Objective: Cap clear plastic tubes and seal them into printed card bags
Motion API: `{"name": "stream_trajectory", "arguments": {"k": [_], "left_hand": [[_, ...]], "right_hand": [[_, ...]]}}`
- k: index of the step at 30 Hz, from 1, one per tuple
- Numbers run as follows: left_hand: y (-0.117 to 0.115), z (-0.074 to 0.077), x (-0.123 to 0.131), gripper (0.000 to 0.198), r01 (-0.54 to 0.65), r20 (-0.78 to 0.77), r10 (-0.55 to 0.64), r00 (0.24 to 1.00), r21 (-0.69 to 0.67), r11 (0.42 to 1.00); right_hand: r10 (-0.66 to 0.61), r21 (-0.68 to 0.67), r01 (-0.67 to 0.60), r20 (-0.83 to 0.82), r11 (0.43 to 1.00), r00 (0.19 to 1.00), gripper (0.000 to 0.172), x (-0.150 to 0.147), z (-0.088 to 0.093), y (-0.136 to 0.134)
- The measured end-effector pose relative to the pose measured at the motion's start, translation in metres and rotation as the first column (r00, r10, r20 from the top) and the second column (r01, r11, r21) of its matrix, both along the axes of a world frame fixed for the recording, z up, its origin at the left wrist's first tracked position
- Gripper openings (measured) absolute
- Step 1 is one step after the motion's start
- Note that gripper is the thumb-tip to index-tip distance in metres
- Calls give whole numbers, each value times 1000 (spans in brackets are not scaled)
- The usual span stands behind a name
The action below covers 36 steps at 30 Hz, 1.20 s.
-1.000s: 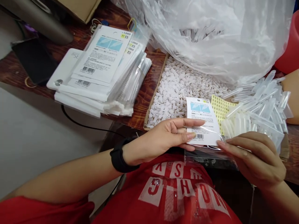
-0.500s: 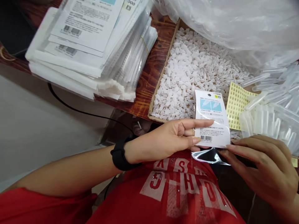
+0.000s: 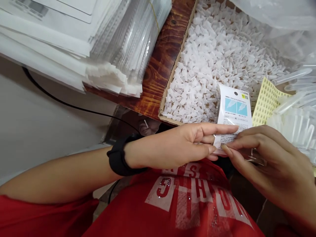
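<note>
A small clear packet with a white printed card [image 3: 233, 115] is held upright between both hands. My left hand [image 3: 180, 144] grips its left edge, with the thumb in front, the index finger stretched across the card and the other fingers behind. My right hand [image 3: 274, 164] pinches at the packet's lower part, thumb and index finger together over the barcode area. The packet's bottom flap is mostly hidden behind the right fingers. A yellow sticker sheet [image 3: 266, 102] lies just to the right of the packet.
Beyond the hands, a shallow cardboard box [image 3: 170, 80] holds many small white plastic pieces. Clear plastic tubes [image 3: 296, 121] lie at the right under a plastic bag [image 3: 283, 19]. Stacked printed packets [image 3: 118, 49] sit on the wooden table [image 3: 158, 70] at the upper left.
My right hand has moved left from the packet's lower right corner onto its lower front. The view has shifted closer to the table, and the packet appears slightly farther right.
</note>
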State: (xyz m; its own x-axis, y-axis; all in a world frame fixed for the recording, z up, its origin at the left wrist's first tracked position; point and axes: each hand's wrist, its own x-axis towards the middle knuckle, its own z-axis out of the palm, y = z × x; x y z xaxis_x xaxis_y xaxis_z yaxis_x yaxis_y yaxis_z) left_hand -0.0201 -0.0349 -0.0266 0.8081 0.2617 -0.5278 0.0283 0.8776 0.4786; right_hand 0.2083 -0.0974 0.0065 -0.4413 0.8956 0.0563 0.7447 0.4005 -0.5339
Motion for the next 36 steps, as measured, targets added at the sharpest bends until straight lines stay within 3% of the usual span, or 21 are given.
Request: {"name": "stream_trajectory", "arguments": {"k": [12,36], "left_hand": [[-1,-6,-5,67,27,60,-29,998,30,999],[-9,-4,3,58,-36,34,34,999,62,997]], "right_hand": [[-29,-27,29,20,999,999,6,-3,-2,5],[-22,-33,23,34,999,999,9,-5,-4,6]]}}
